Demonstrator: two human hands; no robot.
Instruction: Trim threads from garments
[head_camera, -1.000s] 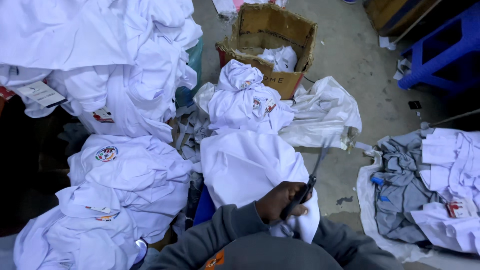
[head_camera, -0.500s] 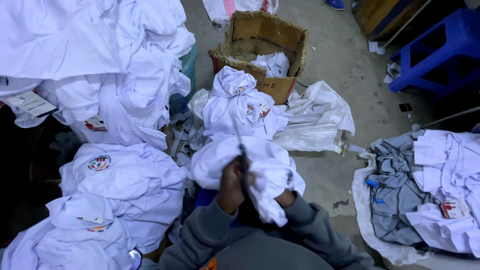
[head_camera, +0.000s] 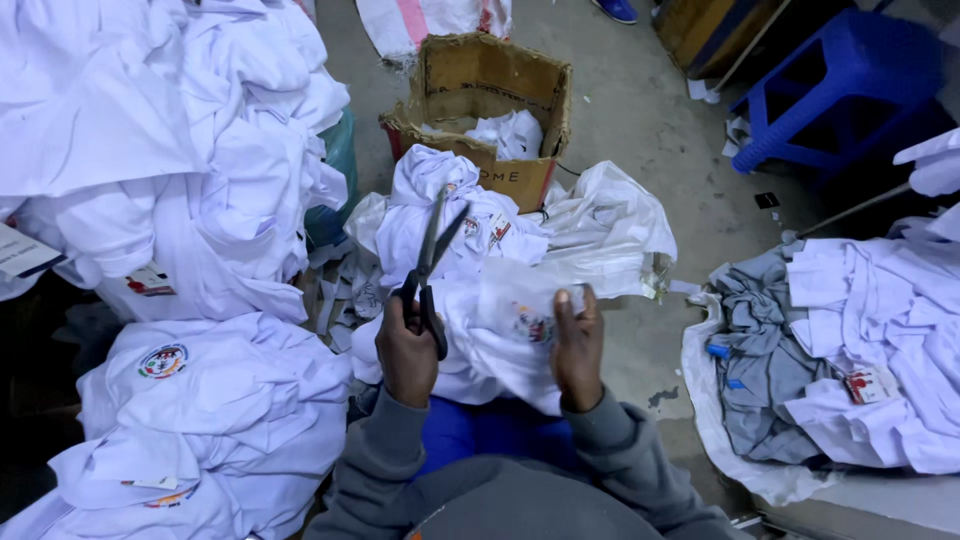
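Floor: concrete, heaped with white garments.
Left hand (head_camera: 407, 352): holding scissors (head_camera: 428, 268).
Right hand (head_camera: 578, 345): pinching white shirt (head_camera: 490, 330); soft, light; take hold near hem.

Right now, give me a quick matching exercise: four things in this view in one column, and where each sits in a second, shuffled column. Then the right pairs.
Things:
1. scissors
2. cardboard box
3. blue stool
4. grey garment

Places:
A. on the floor at upper right
B. in the left hand, blades open and pointing up
C. on the pile at right, beside white shirts
D. behind the white shirt that the right hand grips, with white cloth inside

Pairs: 1-B, 2-D, 3-A, 4-C
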